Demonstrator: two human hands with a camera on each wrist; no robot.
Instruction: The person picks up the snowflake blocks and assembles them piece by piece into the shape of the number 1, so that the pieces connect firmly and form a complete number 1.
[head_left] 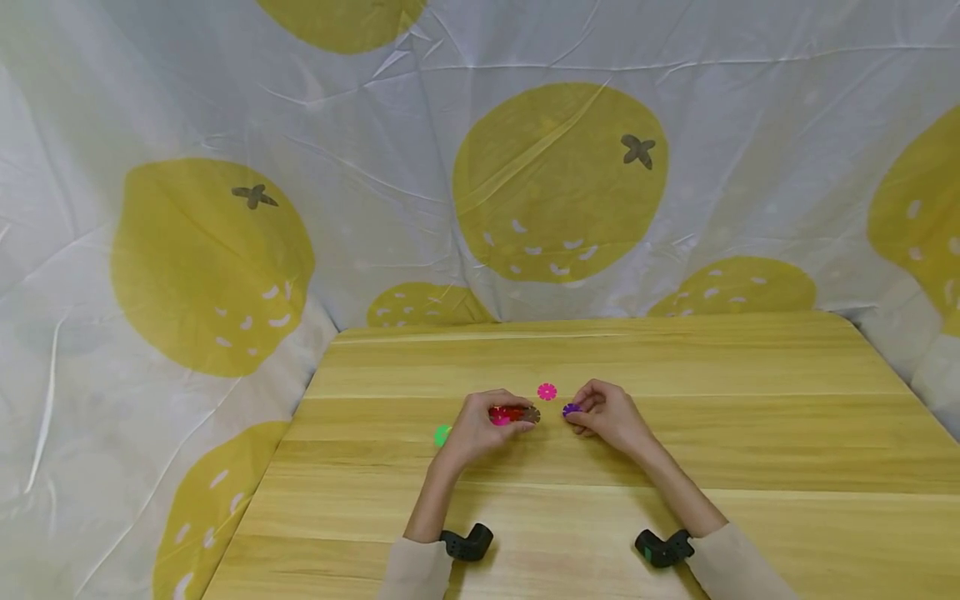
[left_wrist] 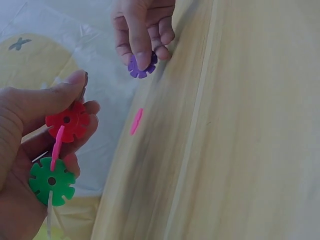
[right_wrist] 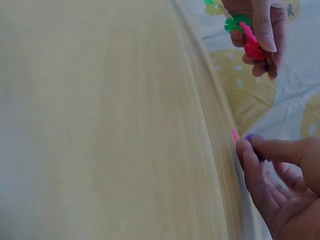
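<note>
My left hand (head_left: 474,427) grips a chain of slotted plastic snowflake discs. At its tip the thumb and fingers pinch a brown disc (head_left: 532,415). Behind that come a red disc (left_wrist: 67,121), a pink disc (left_wrist: 57,148) seen edge-on and a green disc (left_wrist: 52,183). A pale disc edge (left_wrist: 49,220) follows, and a bright green disc (head_left: 441,436) shows left of the hand. Across a small gap, my right hand (head_left: 615,417) pinches a purple snowflake disc (left_wrist: 142,67) between thumb and fingers. Beyond both hands, a loose pink disc (head_left: 547,392) lies on the table.
The wooden table (head_left: 570,533) reaches back to a hanging cloth (head_left: 390,183) printed with lemons. Black devices (head_left: 468,543) are worn at both wrists, close to the beige sleeves (head_left: 417,571).
</note>
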